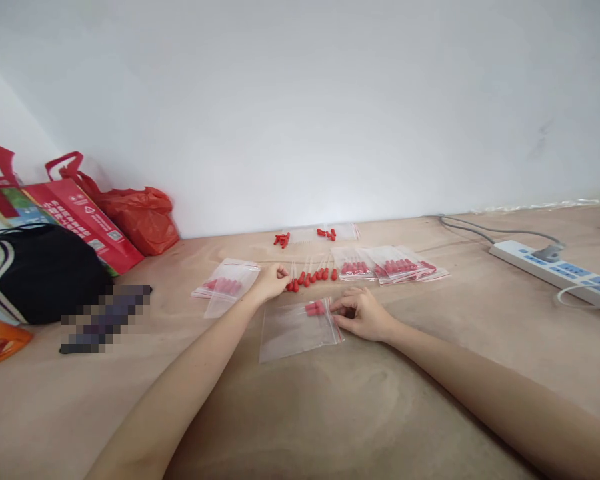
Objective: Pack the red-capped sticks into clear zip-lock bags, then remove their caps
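Observation:
A row of several droppers with red rubber bulbs and thin clear stems lies on the wooden table. At its left end, my left hand is closed in a pinch on a red-bulbed dropper, which its fingers partly cover. Nearer to me lies a clear zip bag with a few red bulbs showing inside near its mouth. My right hand grips that bag's open edge between thumb and fingers.
Filled zip bags lie to the right, another bag to the left. Small red pieces lie by the wall. A power strip with cables sits at right. Shopping bags and a black bag stand at left.

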Action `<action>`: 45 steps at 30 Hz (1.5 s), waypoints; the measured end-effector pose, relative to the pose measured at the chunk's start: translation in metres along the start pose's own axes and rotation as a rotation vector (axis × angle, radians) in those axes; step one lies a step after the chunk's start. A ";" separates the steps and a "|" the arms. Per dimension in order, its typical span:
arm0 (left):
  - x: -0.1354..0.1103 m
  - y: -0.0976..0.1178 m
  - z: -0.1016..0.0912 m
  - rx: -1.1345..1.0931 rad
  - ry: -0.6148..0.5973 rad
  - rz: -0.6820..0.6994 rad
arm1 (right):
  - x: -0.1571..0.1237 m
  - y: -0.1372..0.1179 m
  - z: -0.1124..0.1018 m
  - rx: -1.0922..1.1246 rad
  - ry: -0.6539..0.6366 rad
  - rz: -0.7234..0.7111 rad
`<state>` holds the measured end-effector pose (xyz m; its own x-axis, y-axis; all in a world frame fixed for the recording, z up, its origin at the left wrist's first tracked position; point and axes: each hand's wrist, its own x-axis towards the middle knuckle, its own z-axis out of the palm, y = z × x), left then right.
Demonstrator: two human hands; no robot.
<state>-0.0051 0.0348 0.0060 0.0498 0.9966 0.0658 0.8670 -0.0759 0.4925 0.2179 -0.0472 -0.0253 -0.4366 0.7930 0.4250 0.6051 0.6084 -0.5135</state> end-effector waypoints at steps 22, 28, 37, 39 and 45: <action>-0.110 -0.006 -0.007 -0.037 -0.275 0.562 | 0.012 -0.014 0.002 0.032 -0.181 0.106; -0.112 -0.004 -0.009 0.061 -0.308 0.540 | 0.009 -0.018 -0.002 0.000 -0.227 0.122; -0.113 -0.006 -0.012 0.188 -0.405 0.594 | 0.008 -0.014 -0.010 0.211 -0.298 0.243; -0.113 -0.007 -0.012 0.200 -0.401 0.586 | 0.008 -0.007 -0.012 0.353 -0.331 0.298; -0.112 -0.008 -0.010 0.229 -0.394 0.589 | 0.009 0.004 -0.019 0.546 -0.351 0.239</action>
<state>-0.0226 -0.0763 0.0039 0.6749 0.7342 -0.0739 0.7214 -0.6354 0.2753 0.2293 -0.0378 -0.0095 -0.5782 0.8152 0.0342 0.3303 0.2721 -0.9038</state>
